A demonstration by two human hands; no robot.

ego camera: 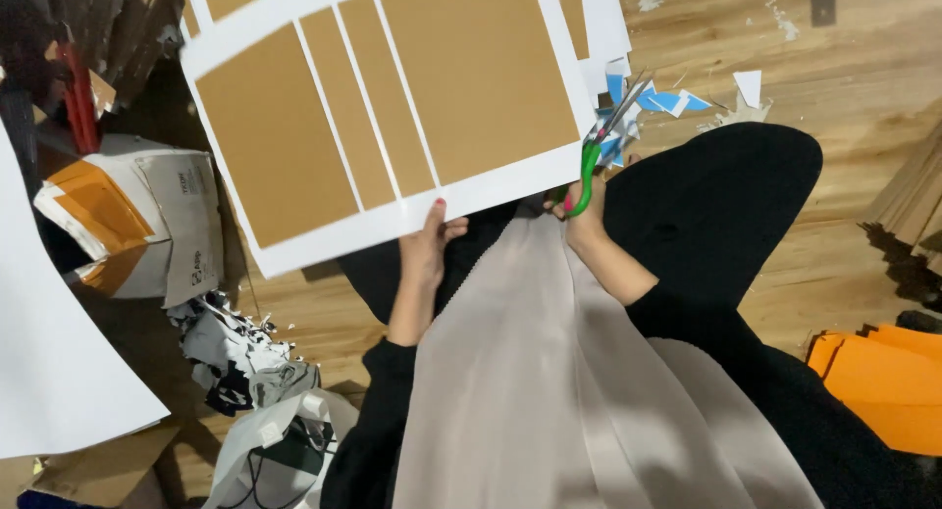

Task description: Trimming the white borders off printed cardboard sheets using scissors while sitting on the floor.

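Currently cutting step, by my reading. Left hand pinches the lower edge of white sheet with brown panels, long axis tilted, rising rightward. Right hand is closed on green-handled scissors, blades pointing up-right at the sheet's corner; next needs a steady cut along the edge.

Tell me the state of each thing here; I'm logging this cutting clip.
Printed sheet: held up by its lower edge, white with brown panels, uncut there.
Left hand: grip pinching the sheet's edge.
Scissors: green-handled, blades slightly open at the sheet's right edge.
Right hand: grip closed in the handles.
Paper scraps: scattered on the floor.
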